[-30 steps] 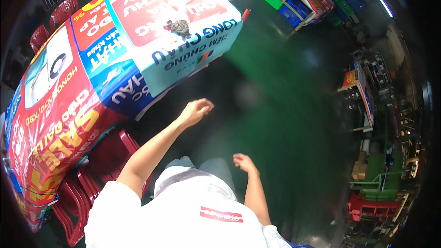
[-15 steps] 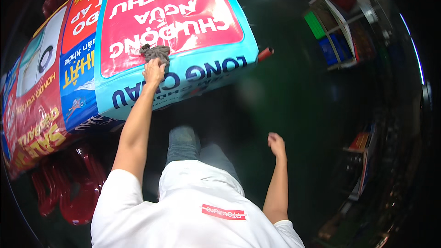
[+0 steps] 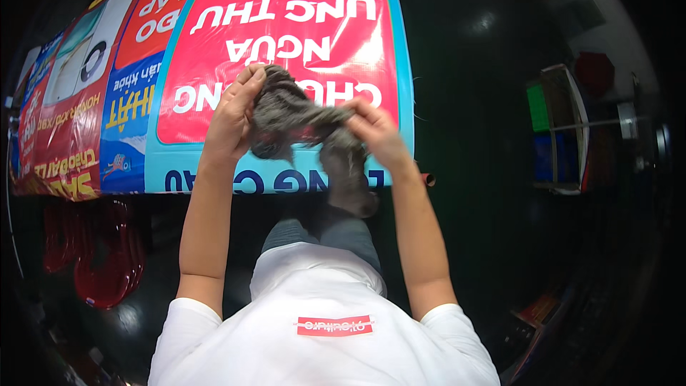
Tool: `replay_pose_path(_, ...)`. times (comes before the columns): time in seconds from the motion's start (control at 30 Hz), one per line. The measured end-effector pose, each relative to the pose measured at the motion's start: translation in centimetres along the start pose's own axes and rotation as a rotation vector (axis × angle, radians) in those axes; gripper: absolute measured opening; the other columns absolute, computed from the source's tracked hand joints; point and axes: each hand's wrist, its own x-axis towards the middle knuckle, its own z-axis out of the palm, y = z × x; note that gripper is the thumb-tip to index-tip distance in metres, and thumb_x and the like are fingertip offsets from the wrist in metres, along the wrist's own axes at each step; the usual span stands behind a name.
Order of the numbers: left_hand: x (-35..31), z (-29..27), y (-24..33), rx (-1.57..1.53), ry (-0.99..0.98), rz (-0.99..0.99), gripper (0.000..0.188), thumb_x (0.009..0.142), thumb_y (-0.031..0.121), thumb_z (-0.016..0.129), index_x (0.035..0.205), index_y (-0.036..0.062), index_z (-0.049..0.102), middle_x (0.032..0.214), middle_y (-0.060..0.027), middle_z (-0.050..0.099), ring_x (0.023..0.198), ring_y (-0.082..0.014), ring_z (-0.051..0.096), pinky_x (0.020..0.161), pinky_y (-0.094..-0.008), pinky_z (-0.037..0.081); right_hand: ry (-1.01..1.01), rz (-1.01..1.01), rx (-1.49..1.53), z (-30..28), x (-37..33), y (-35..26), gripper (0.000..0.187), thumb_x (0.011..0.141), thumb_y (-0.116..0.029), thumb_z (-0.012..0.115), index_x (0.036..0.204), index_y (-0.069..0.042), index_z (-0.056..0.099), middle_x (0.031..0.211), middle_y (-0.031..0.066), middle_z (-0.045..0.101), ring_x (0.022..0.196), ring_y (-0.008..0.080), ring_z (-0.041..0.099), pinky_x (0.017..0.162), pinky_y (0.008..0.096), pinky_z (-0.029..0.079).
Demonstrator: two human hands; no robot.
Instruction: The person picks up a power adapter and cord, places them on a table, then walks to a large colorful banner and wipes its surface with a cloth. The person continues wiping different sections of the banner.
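Note:
A crumpled dark grey cloth [image 3: 296,111] is stretched between my two hands, above the near edge of a table draped with a glossy printed banner sheet [image 3: 282,164]. My left hand [image 3: 232,114] pinches its upper left part. With closed fingers, my right hand [image 3: 375,129] grips the right side, a little blurred by motion. From there a loose end of the cloth droops over the edge of the sheet toward my legs.
Red plastic chairs [image 3: 111,257] stand under the table's near left side. On the right is a rack with a green bin [image 3: 537,109] and a blue bin [image 3: 550,161]. A reddish tube end [image 3: 428,179] pokes out at the table's near right corner.
The cloth has been lifted off the banner sheet and spread out. My right hand has come up from my side and taken hold of it.

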Motion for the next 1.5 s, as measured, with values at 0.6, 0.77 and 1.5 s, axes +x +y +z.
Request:
replay_pose_path(0.6, -13.7, -6.6, -10.4, 0.406, 0.959, -0.052, 0.025, 0.1, 0.019, 0.051, 0.118, 0.003, 0.059, 0.098, -0.0046, 0.064, 0.089, -0.0114, 0.062, 0.081, -0.0259, 0.05, -0.953, -0.262, -0.615, 7.2, -6.5, 23.8, 0.044, 0.075, 0.002, 0.059, 0.117, -0.009, 0.063, 0.12, 0.0115, 0.063, 0.114, 0.027, 0.059, 0.089, 0.0434, 0.05)
replay_pose_path(0.77, -14.8, -3.4, -5.5, 0.773, 0.921, 0.097, 0.024, 0.101, 0.013, 0.048, 0.119, 0.0016, 0.06, 0.103, -0.0057, 0.065, 0.094, -0.0121, 0.062, 0.088, -0.0263, 0.048, -1.218, -0.004, -0.423, 11.9, -7.2, 19.1, 0.022, 0.085, -0.009, 0.063, 0.106, -0.009, 0.067, 0.102, 0.0134, 0.069, 0.094, 0.0317, 0.065, 0.082, 0.0407, 0.051)
replay_pose_path(1.5, 1.0, -16.4, 1.3, 0.974, 0.503, 0.339, 0.016, 0.091, 0.009, 0.062, 0.104, 0.0007, 0.063, 0.095, -0.0083, 0.07, 0.091, -0.0204, 0.068, 0.08, -0.0309, 0.052, -0.222, -0.192, -0.754, 6.4, 27.9, -5.9, 0.012, 0.096, -0.009, 0.058, 0.107, -0.005, 0.061, 0.093, 0.0059, 0.067, 0.084, 0.0122, 0.067, 0.068, 0.0247, 0.055)
